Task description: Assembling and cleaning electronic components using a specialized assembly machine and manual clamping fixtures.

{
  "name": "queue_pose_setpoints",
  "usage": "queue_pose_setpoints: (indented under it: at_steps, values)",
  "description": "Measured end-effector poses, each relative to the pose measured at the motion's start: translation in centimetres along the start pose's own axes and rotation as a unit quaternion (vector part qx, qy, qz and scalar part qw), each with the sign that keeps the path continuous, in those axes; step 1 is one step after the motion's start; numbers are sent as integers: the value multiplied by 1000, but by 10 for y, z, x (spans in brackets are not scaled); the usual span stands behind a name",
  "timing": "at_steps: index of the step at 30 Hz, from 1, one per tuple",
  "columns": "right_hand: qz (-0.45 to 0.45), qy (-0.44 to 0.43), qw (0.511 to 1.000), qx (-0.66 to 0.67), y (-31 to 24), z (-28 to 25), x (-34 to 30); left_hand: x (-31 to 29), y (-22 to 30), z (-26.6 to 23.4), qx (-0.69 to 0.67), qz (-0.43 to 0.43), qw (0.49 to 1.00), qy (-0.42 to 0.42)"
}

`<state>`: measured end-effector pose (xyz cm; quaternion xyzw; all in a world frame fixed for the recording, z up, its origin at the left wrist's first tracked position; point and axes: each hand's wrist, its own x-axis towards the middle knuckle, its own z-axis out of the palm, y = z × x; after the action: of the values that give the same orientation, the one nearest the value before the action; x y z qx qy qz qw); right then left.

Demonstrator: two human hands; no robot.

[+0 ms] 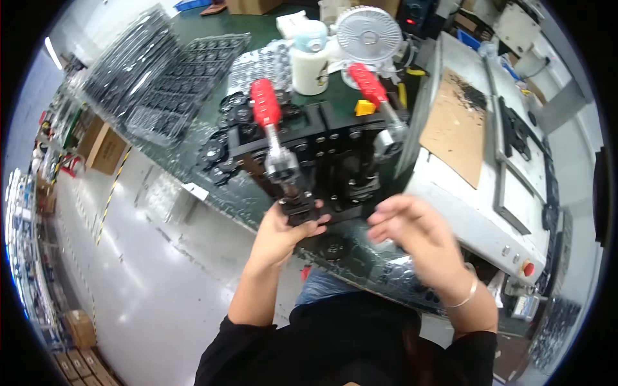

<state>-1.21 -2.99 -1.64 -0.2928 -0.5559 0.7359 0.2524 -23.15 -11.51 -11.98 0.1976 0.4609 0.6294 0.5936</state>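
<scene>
A black clamping fixture (335, 134) stands on the green table with two red-handled toggle clamps: the left clamp handle (265, 103) and the right clamp handle (367, 83) both point up and away. My left hand (283, 235) is closed around a black part (298, 210) at the fixture's front left, under the left clamp; its exact kind is hidden by the fingers. Off the fixture's front right, my right hand (421, 238) hovers, slightly blurred, its fingers loosely bent and apart with nothing seen in them. A round black part (333, 247) lies between my hands near the table edge.
Several round black parts (215, 149) lie left of the fixture. Farther back are stacked plastic trays (138, 61), a white cup (309, 71) and a small fan (368, 35). On the right, a white machine (444, 196) carries a cardboard sheet (454, 132) and a red button (528, 267).
</scene>
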Motion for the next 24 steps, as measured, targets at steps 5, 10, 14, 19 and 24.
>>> queue_pose_setpoints:
  at_steps: [5, 10, 14, 19, 24]
  values:
    - [148, 117, 945, 267, 74, 12, 22, -43, 3, -7, 13, -20, 999, -44]
    - [38, 148, 922, 354, 86, 29, 60, -74, 7, 2, 65, 22, 997, -39]
    - [-72, 142, 939, 304, 90, 22, 70, -82, 22, 11, 53, 25, 994, -95]
    - [-63, 145, 952, 261, 96, 24, 71, -87, 28, 16, 54, 47, 995, -74]
    - [30, 113, 965, 236, 97, 22, 63, -88, 32, 18, 51, 47, 995, -75]
